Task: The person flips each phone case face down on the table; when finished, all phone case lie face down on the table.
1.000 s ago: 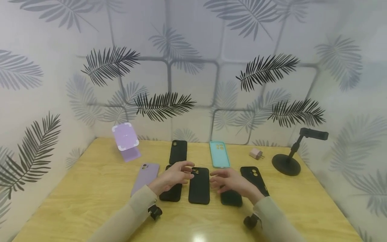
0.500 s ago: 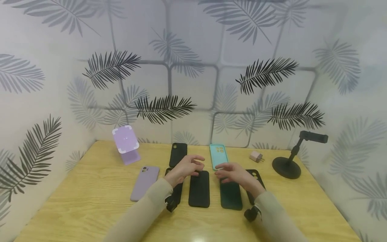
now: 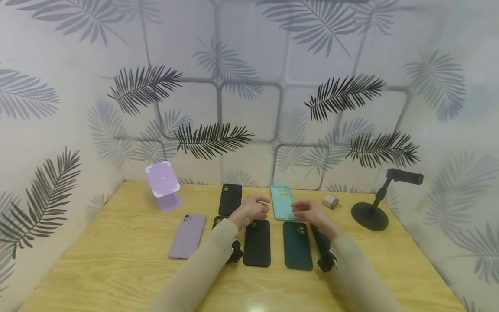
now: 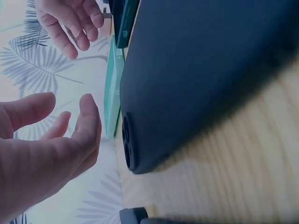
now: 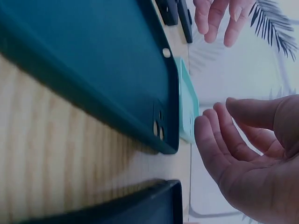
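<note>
Two empty hands close on a mint-green silicone phone case (image 3: 281, 202) at the back of the wooden counter (image 3: 117, 260).

The left hand (image 3: 251, 209) and right hand (image 3: 309, 212) flank it, fingers loosely curved and gripping nothing; black (image 3: 257, 242) and dark-green (image 3: 297, 245) cases lie flat in rows, camera cut-outs up, apparently for display.

Left hand (image 3: 251, 209) and right hand (image 3: 309, 212) hover apart; fingers relaxed, holding nothing.

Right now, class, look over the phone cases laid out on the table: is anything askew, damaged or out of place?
Nothing looks damaged or spilled. One black phone case on the right lies slanted and partly hidden under the right sleeve, while the dark green case and the middle black case lie straight. Both hands hover empty beside the mint-green case.
</note>
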